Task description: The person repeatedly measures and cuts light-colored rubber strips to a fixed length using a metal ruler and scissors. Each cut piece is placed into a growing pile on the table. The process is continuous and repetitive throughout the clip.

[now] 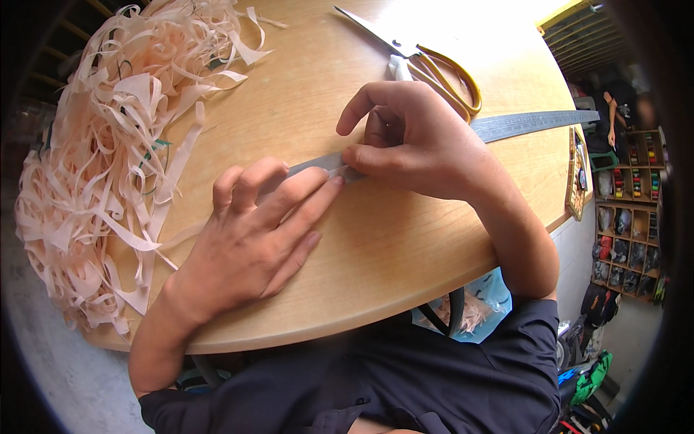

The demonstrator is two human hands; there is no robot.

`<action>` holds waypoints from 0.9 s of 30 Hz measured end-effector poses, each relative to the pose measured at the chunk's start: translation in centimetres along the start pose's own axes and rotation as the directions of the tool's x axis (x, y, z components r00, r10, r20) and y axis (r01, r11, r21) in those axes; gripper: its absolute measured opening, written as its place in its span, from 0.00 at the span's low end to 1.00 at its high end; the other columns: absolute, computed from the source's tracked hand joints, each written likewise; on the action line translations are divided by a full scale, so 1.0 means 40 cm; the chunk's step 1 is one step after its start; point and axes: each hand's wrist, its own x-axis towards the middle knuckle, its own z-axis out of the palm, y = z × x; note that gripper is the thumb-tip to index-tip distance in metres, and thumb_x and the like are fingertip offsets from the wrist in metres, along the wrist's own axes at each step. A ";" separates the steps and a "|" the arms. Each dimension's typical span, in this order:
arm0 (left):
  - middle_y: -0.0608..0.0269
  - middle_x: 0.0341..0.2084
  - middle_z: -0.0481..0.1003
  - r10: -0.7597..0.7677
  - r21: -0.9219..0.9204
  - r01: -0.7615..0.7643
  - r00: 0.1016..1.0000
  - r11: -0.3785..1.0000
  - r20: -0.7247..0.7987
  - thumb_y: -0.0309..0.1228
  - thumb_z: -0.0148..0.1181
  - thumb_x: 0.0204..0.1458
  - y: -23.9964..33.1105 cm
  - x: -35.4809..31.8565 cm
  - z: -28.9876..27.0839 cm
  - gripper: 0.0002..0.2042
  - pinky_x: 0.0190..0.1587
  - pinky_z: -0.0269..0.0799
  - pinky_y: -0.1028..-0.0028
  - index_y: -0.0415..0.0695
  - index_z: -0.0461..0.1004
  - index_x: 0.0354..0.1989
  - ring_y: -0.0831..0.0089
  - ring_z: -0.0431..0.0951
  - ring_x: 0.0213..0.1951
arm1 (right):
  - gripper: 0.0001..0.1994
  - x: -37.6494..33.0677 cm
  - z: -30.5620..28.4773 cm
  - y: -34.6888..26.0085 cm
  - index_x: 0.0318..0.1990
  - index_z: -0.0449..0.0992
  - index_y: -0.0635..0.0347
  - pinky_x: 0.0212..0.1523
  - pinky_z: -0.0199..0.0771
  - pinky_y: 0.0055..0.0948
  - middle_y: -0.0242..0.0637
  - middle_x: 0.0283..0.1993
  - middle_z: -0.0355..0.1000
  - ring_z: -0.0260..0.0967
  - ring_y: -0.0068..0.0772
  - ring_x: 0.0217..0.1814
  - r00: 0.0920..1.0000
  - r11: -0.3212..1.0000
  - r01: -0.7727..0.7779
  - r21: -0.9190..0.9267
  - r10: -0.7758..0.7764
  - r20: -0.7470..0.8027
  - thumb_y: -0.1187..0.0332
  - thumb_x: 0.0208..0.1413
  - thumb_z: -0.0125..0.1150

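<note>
The ruler [506, 124] lies across the counter [303, 130]. The left hand [253, 231] presses flat, fingers spread, on its near end; the right hand [412, 141] pinches what seems a thin strip [340, 171] against it. Scissors [426, 61] lie beyond the ruler, a heap of strips [108, 159] left of it.

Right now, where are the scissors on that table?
In the head view, the yellow-handled scissors lie at the far edge of the round wooden table, just beyond the right hand and the metal ruler.
</note>
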 end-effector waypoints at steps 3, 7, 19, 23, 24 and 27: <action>0.69 0.63 0.67 0.007 0.003 -0.007 1.000 1.000 -0.006 0.36 0.64 0.59 -0.001 0.000 0.001 0.27 0.66 0.50 0.60 0.46 0.72 0.68 0.61 0.60 0.63 | 0.10 -0.002 -0.003 -0.002 0.43 0.79 0.68 0.25 0.61 0.19 0.24 0.22 0.68 0.64 0.10 0.24 1.000 1.000 0.005 -0.002 -0.005 0.013 0.76 0.55 0.71; 0.69 0.63 0.67 0.003 -0.003 -0.003 1.000 1.000 -0.004 0.36 0.64 0.60 0.000 0.002 0.002 0.26 0.67 0.50 0.60 0.46 0.73 0.68 0.62 0.60 0.63 | 0.11 -0.001 -0.002 -0.002 0.43 0.79 0.67 0.26 0.61 0.19 0.24 0.22 0.68 0.64 0.11 0.24 1.000 1.000 0.010 -0.027 -0.009 0.014 0.76 0.53 0.72; 0.51 0.48 0.73 -0.471 -0.249 0.474 0.879 0.845 0.077 0.25 0.67 0.55 -0.055 -0.052 -0.131 0.15 0.52 0.72 0.65 0.40 0.75 0.50 0.55 0.76 0.49 | 0.10 -0.002 0.001 -0.012 0.41 0.80 0.66 0.27 0.62 0.19 0.23 0.23 0.66 0.64 0.11 0.25 0.998 0.998 -0.060 -0.034 0.060 0.003 0.76 0.51 0.72; 0.54 0.37 0.73 -0.523 -0.346 0.546 0.836 0.763 0.166 0.23 0.67 0.54 -0.078 -0.080 -0.155 0.08 0.47 0.73 0.70 0.36 0.75 0.39 0.61 0.78 0.43 | 0.10 -0.003 0.001 -0.015 0.40 0.80 0.66 0.27 0.61 0.19 0.23 0.24 0.65 0.63 0.12 0.25 0.998 0.998 -0.056 -0.034 0.056 -0.003 0.77 0.50 0.72; 0.56 0.36 0.72 -0.521 -0.383 0.533 0.841 0.754 0.146 0.23 0.67 0.54 -0.080 -0.080 -0.149 0.07 0.44 0.72 0.72 0.35 0.75 0.36 0.66 0.77 0.39 | 0.10 -0.003 0.002 -0.016 0.40 0.80 0.65 0.27 0.62 0.19 0.23 0.24 0.66 0.64 0.12 0.26 0.999 0.997 -0.046 -0.059 0.045 -0.010 0.77 0.50 0.72; 0.59 0.33 0.74 -0.491 -0.411 0.499 0.861 0.763 0.132 0.25 0.66 0.57 -0.079 -0.085 -0.157 0.06 0.39 0.70 0.73 0.35 0.76 0.36 0.73 0.76 0.35 | 0.10 -0.003 0.004 -0.019 0.40 0.80 0.65 0.27 0.63 0.19 0.23 0.24 0.67 0.65 0.12 0.25 0.998 0.992 -0.068 -0.109 0.065 -0.025 0.77 0.50 0.72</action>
